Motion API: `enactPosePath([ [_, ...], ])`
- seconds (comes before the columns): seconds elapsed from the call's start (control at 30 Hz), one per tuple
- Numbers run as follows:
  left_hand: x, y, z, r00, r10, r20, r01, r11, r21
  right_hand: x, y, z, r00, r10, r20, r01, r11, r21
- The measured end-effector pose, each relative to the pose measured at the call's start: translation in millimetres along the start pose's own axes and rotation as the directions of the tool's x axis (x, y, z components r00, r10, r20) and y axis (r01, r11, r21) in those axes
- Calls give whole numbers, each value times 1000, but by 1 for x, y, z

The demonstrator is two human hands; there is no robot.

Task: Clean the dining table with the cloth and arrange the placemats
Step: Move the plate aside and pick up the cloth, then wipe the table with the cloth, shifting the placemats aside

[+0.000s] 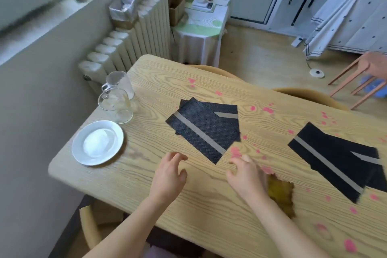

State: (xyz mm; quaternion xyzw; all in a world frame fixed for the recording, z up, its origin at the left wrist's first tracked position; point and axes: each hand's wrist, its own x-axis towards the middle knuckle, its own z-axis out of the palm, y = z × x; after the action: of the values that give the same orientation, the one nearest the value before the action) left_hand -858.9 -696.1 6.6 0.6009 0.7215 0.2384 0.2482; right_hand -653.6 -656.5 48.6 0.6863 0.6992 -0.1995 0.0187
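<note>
Left hand [169, 176] and right hand [245, 176], fingers spread, hover by two placemat piles [204, 130] [339, 163], one cloth [280, 195].

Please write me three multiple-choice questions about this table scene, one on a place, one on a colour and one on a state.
1. Where does the white plate lie?
A. On the table at the left, nearer the person than the glasses
B. On the middle placemats
C. On a chair

2. What colour are the spots on the table?
A. Blue
B. Pink
C. Green

3. What does the left hand hold?
A. A placemat
B. A glass
C. Nothing

Answers:
1 A: the plate sits on bare wood in front of the glasses.
2 B: pink marks dot the wood.
3 C: its fingers are loosely curled over bare wood, and the cloth lies by the right hand.
</note>
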Motion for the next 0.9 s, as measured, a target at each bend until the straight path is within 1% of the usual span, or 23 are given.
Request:
enactPosePath([
  [0.03,2,-8,-9,999,-26,-31,26,1000,6,5,-19,4,999,-45,11,45,999,31],
  [0.13,8,-40,-40,972,-127,-198,128,992,-10,22,-78,17,977,-202,75,195,977,89],
  [0.2,9,-62,-62,918,-244,-313,247,969,-33,34,-115,22,957,-270,106,257,959,122],
  [0.27,9,-84,-82,856,-350,-381,358,932,-52,45,-148,25,945,-296,141,274,949,155],
  [0.33,10,-109,-97,813,-430,-392,453,891,-36,55,-181,26,935,-302,185,268,945,189],
  [0.43,15,-149,-114,790,-528,-311,558,830,10,68,-229,29,919,-313,239,249,932,263],
  [0.5,19,-168,-118,805,-542,-242,564,825,28,78,-254,33,918,-295,266,179,905,385],
  [0.53,21,-171,-118,822,-529,-210,546,837,32,83,-263,37,920,-271,282,116,877,465],
  [0.63,30,-178,-121,867,-466,-177,475,880,14,107,-297,54,922,-191,335,-92,734,673],
  [0.7,34,-183,-123,879,-435,-195,445,896,6,117,-318,61,920,-161,356,-172,651,739],
  [0.8,41,-194,-126,897,-400,-188,405,914,-8,128,-334,63,937,-114,331,-210,573,792],
  [0.9,48,-198,-130,918,-368,-149,372,928,-5,135,-340,66,937,-74,342,-263,499,826],
])
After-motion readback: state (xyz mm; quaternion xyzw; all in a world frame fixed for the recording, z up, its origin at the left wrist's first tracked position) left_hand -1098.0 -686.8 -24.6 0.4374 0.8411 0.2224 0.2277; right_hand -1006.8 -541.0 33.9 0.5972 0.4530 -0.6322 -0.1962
